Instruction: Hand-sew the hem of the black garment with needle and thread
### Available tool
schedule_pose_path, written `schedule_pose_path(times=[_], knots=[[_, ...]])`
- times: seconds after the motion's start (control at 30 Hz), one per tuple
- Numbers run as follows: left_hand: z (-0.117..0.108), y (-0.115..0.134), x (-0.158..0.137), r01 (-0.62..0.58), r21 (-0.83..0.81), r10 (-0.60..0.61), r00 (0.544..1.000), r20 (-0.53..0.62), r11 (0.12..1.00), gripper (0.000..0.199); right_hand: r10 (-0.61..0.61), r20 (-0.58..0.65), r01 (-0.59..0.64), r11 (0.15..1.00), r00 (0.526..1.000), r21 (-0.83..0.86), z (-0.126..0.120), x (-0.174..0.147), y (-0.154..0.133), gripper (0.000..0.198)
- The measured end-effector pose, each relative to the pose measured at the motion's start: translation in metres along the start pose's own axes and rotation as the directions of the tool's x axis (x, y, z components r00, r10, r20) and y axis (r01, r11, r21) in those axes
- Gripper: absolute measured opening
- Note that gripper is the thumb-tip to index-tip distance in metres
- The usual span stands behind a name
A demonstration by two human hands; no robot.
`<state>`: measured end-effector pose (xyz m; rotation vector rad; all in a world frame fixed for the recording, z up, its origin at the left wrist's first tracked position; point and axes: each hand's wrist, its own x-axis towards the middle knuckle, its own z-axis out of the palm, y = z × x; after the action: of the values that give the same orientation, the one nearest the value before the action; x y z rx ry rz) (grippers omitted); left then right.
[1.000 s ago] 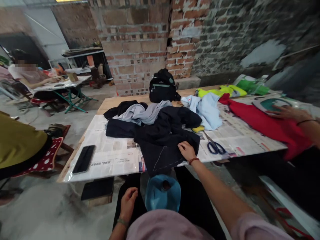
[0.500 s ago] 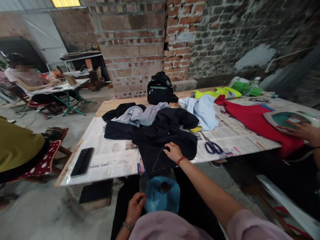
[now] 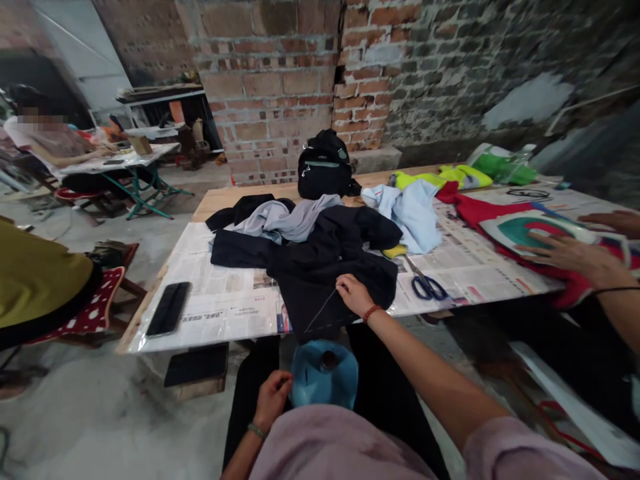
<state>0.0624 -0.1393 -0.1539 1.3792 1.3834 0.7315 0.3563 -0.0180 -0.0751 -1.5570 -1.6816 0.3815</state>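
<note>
My right hand (image 3: 354, 295) is above the dark cloth (image 3: 295, 293), its fingers pinched on a pale thread (image 3: 323, 311). The thread runs taut from the fingertips down to the cloth's near edge; whether a needle is in the pinch is too small to tell. My left hand (image 3: 274, 397) rests low over my lap with curled fingers, beside a blue object (image 3: 320, 393) with a dark round spot. What those fingers hold, if anything, is hidden. Blue-handled scissors (image 3: 429, 287) lie right of the dark cloth.
A phone (image 3: 169, 308) lies on the newspaper-covered table (image 3: 210, 333). Grey cloth (image 3: 295, 220), a black bag (image 3: 326, 167) and light blue cloth (image 3: 415, 213) are farther back. At right, another person's hand (image 3: 575, 257) is on an iron (image 3: 533, 230) over red cloth (image 3: 470, 203).
The thread, curved and slack before, is now pulled straight as my right hand moved slightly right over the cloth. The other person's iron has shifted left over the red cloth.
</note>
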Motion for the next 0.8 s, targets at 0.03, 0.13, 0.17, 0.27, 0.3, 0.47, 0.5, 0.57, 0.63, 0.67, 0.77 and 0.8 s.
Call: schedule_pose_path(times=[0.03,0.13,0.17,0.27,0.3,0.47,0.5,0.57,0.63,0.67,0.77,0.8], knots=[[0.0,0.001,0.0,-0.009,-0.002,0.009,1.0,-0.001,1.0,0.016,0.049,0.035,-0.051,0.996,0.998,0.068,-0.002,-0.003,-0.004,0.009],[0.0,0.002,-0.001,-0.019,0.002,0.019,1.0,-0.011,1.0,0.014,0.207,0.173,-0.249,0.927,0.963,0.281,-0.006,-0.014,-0.02,0.008],[0.0,0.003,-0.002,-0.019,0.005,0.019,1.0,-0.01,1.0,0.013,0.249,0.213,-0.312,0.882,0.945,0.352,-0.007,-0.019,-0.026,0.008],[0.0,0.007,-0.002,-0.014,-0.007,0.014,1.0,-0.015,1.0,0.013,0.363,0.348,-0.502,0.654,0.865,0.565,-0.012,-0.035,-0.044,0.013],[0.0,0.01,-0.002,-0.006,-0.029,0.006,1.0,-0.014,1.0,0.013,0.381,0.407,-0.557,0.545,0.83,0.626,-0.013,-0.042,-0.049,0.015],[0.003,0.036,0.007,0.099,-0.272,-0.106,0.994,-0.011,0.957,0.03,0.311,0.623,-0.67,0.069,0.718,0.739,-0.013,-0.088,-0.064,0.028],[0.005,0.042,0.01,0.112,-0.32,-0.123,0.992,-0.012,0.941,0.035,0.303,0.641,-0.677,0.019,0.705,0.736,-0.011,-0.097,-0.064,0.03],[0.009,0.053,0.016,0.131,-0.402,-0.147,0.989,-0.008,0.906,0.042,0.307,0.664,-0.687,-0.042,0.682,0.726,-0.006,-0.114,-0.064,0.03],[0.014,0.062,0.024,0.16,-0.466,-0.176,0.984,0.008,0.87,0.046,0.325,0.67,-0.689,-0.07,0.668,0.721,0.001,-0.126,-0.064,0.027],[0.017,0.067,0.027,0.18,-0.492,-0.196,0.98,0.019,0.852,0.048,0.335,0.667,-0.686,-0.076,0.666,0.724,0.004,-0.129,-0.065,0.024],[0.026,0.077,0.036,0.254,-0.548,-0.267,0.962,0.058,0.797,0.049,0.371,0.633,-0.66,-0.068,0.679,0.748,0.011,-0.132,-0.068,0.017],[0.029,0.08,0.039,0.276,-0.559,-0.284,0.956,0.074,0.782,0.047,0.385,0.616,-0.646,-0.063,0.688,0.76,0.012,-0.131,-0.069,0.016]])
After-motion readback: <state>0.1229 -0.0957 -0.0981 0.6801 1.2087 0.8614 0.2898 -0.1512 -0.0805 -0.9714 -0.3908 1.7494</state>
